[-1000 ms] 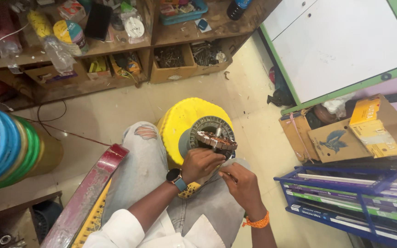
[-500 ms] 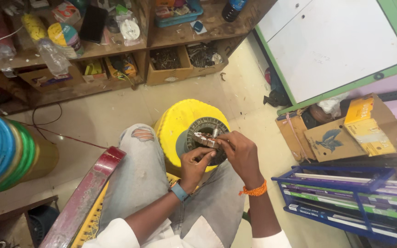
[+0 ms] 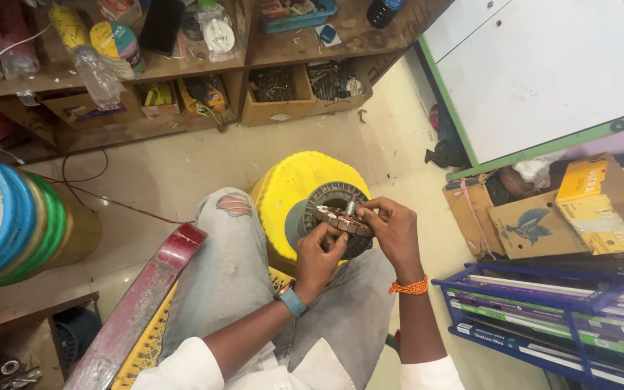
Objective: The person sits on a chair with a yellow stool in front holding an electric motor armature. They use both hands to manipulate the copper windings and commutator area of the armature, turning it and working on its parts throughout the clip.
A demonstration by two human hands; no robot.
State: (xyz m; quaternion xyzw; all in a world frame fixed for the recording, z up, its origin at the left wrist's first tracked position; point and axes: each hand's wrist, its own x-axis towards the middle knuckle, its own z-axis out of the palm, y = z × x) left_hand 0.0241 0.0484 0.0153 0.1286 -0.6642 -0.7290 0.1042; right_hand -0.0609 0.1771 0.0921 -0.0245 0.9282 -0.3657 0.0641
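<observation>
I sit with my knees in torn grey jeans (image 3: 236, 260). Both hands hold a small round motor core with copper windings (image 3: 341, 219) above my lap. My left hand (image 3: 319, 256), with a blue wrist band, grips its near edge from below. My right hand (image 3: 391, 231), with an orange thread at the wrist, pinches its far right side. Just behind the core a dark ring-shaped motor part (image 3: 326, 198) lies on a yellow round stool (image 3: 290, 191).
Wooden shelves (image 3: 182, 72) with boxes and bottles run along the back. Stacked blue and green rings (image 3: 9, 224) stand at left. Cardboard boxes (image 3: 543, 209) and a blue rack of flat packs (image 3: 557, 310) are at right. A red and yellow bar (image 3: 139, 303) leans by my left leg.
My hands have lifted the wound core slightly and drawn it closer over the stool; my right hand moved from below it up to its far side.
</observation>
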